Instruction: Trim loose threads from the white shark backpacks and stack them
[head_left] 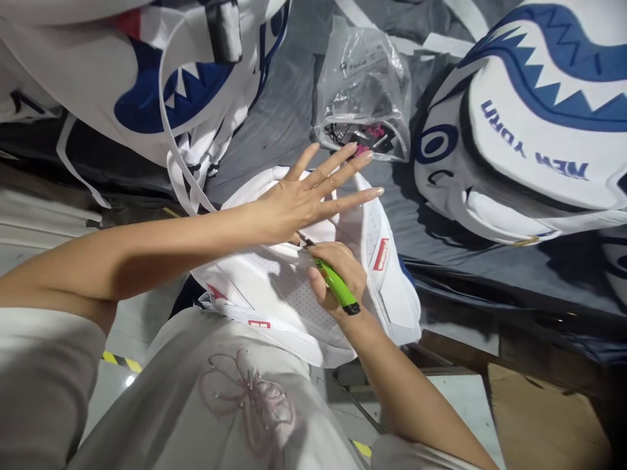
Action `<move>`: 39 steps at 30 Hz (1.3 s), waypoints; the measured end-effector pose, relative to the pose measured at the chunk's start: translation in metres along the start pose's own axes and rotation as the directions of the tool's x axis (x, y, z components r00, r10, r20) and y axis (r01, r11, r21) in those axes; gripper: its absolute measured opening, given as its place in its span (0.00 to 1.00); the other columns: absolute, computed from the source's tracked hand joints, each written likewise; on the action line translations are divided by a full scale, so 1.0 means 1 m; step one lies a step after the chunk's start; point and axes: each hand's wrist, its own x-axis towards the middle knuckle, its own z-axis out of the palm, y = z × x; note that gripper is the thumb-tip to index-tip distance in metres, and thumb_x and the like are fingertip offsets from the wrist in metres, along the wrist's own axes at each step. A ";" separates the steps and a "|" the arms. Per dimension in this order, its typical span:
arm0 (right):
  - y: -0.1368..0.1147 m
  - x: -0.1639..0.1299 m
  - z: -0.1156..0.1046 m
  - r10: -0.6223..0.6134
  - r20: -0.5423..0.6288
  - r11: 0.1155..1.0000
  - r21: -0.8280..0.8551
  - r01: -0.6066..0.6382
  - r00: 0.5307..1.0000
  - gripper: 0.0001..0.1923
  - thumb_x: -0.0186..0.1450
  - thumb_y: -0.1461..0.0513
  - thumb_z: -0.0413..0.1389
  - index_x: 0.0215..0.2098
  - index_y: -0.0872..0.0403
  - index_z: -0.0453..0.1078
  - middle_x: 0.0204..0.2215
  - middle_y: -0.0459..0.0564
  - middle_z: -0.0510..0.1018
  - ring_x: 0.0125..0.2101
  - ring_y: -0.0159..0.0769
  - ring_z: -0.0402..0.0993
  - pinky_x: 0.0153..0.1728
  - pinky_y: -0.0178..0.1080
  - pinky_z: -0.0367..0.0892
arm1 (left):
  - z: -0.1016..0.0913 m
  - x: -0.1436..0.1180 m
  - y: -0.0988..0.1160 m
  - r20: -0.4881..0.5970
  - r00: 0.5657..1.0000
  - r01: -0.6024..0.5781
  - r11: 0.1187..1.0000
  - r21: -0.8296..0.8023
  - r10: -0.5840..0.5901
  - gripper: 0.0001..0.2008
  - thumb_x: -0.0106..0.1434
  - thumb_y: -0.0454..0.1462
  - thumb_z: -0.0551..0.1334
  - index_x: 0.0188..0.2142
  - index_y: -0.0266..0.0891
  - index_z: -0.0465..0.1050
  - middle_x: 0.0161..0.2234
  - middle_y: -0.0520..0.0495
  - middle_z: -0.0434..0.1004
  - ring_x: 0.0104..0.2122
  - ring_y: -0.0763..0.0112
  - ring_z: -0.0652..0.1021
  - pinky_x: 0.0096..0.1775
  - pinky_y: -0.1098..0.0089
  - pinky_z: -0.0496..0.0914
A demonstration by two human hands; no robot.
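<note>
My left hand (298, 196) is stretched out palm down with its fingers spread, over a white fabric bag-like piece (294, 287) with dotted mesh panels and red labels. In my right hand (343, 271) is a slim green-handled tool (336, 284) with a black end. Its thin dark tip points under my left palm, where the contact point is partly hidden. The white piece lies across my lap and against the table edge, its opening facing up. Just past my left fingertips sits a clear plastic bag (365, 91) with small pink and black parts inside.
A white and blue bag with a zigzag tooth pattern (548, 117) stands at the right. Another such bag (181, 85), with hanging straps, is at the upper left. Both rest on dark grey cloth (284, 117). A cardboard piece (543, 418) is at the lower right.
</note>
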 end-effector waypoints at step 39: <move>0.005 0.058 -0.048 0.334 0.468 0.941 -0.208 -0.266 0.818 0.14 0.70 0.57 0.54 0.44 0.54 0.78 0.41 0.53 0.84 0.40 0.46 0.80 0.45 0.47 0.70 | 0.027 0.021 0.008 0.197 0.976 0.103 0.994 -0.030 -0.095 0.43 0.70 0.37 0.53 0.71 0.31 0.21 0.73 0.26 0.28 0.71 0.40 0.42 0.63 0.41 0.47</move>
